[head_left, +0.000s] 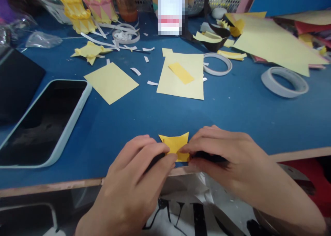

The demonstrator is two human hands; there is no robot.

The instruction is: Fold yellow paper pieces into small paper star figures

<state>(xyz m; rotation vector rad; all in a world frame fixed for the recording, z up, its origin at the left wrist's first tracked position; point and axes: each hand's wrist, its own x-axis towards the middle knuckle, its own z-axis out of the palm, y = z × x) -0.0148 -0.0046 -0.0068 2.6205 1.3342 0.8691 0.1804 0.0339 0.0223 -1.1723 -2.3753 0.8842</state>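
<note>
Grip, hands, two: left hand (137, 174) and right hand (227, 153), both bare, both pinching. I am holding one folded yellow paper (176, 143) between them at the lower centre of the frame, by the front edge of the table (240, 115).

Relation: the paper is lying between my two sets of fingertips, rightward of the left, leftward of the right; both are touching it, so neither hand is standing nearer. Long axis: unclear, as my fingers are covering the sides; its upper edge is running across the frame between two pointed corners.

Counted:
- Square pale paper (111, 84), one, lying cornerwise left of centre.
- Pale yellow sheet (181, 91), one, lying at upper centre and carrying one yellow strip (181, 73).
- White tape rings, three: a thick ring (272, 86) is resting at right, a thin ring (219, 72) at upper right of centre, a scrap-filled ring (126, 42) at upper left of centre.
- Yellow paper star (89, 52), one, lying at upper left.
- Dark-screened phone (43, 118), one, lying at left.
- Lit screen (170, 8), one, standing at upper centre.
- White scraps (136, 71), several; overlaps are preventing a sure count.
</note>
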